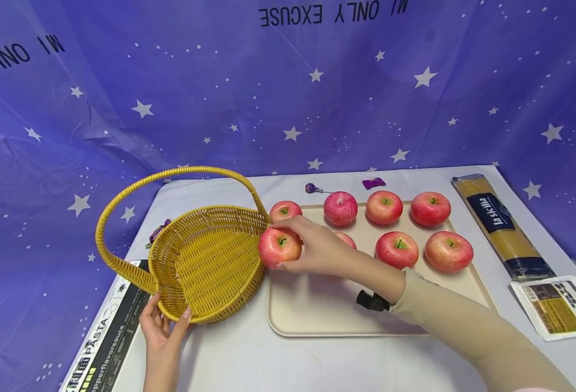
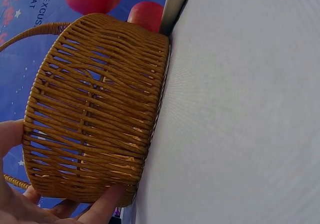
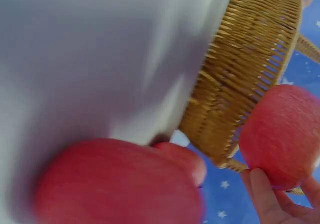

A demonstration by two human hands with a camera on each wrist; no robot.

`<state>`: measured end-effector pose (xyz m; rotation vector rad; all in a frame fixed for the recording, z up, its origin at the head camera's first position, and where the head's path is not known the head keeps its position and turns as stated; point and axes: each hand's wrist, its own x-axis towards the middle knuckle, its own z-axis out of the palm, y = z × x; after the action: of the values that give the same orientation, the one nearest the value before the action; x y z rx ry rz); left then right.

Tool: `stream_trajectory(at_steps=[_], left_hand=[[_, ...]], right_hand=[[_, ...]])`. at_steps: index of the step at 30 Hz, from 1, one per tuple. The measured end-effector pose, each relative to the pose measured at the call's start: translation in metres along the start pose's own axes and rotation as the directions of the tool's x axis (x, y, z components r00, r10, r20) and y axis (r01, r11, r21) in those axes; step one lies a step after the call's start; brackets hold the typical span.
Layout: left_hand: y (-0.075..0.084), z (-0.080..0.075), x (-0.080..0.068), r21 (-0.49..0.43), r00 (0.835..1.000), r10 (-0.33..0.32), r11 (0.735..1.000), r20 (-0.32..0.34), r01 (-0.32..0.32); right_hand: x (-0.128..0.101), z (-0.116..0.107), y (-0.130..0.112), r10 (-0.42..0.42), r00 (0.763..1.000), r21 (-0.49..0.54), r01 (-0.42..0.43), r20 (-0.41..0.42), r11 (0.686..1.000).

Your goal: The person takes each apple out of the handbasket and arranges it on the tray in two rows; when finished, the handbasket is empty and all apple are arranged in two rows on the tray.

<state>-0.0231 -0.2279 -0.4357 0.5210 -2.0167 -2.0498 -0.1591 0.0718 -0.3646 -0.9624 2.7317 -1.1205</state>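
Note:
A red apple [image 1: 279, 248] is gripped by my right hand [image 1: 312, 245], raised beside the right rim of the yellow wicker basket [image 1: 219, 261]. In the right wrist view the fingers curl round that apple [image 3: 282, 136], with the basket wall [image 3: 240, 59] just behind it. My left hand [image 1: 163, 326] holds the basket's near left rim, thumb on the outer wall and fingers by the handle base. The left wrist view shows this hand [image 2: 45, 199] against the woven side [image 2: 95, 109]. No fruit shows inside the basket. Several more apples [image 1: 397, 250] sit on the beige tray [image 1: 327, 316].
Right of the tray lie a pasta pack [image 1: 503, 226] and a white-edged packet [image 1: 557, 306]. Behind it are a lollipop [image 1: 312, 188] and a purple candy [image 1: 373, 183]. A black-and-white box [image 1: 116, 326] lies left, partly under the basket's side. A star-printed curtain [image 1: 249, 109] hangs behind.

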Motion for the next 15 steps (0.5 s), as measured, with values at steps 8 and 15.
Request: stream_trajectory(at_steps=[8, 15], left_hand=[[0.001, -0.001, 0.000, 0.000, 1.000, -0.008, 1.000, -0.013, 0.008], [-0.002, -0.001, 0.001, -0.024, 1.000, 0.007, 1.000, -0.001, -0.007]], right_hand=[[-0.004, 0.012, 0.021, 0.041, 0.998, -0.099, -0.037, 0.041, 0.994], [0.001, 0.029, 0.026, 0.067, 0.993, -0.176, -0.049, 0.096, 0.983]])
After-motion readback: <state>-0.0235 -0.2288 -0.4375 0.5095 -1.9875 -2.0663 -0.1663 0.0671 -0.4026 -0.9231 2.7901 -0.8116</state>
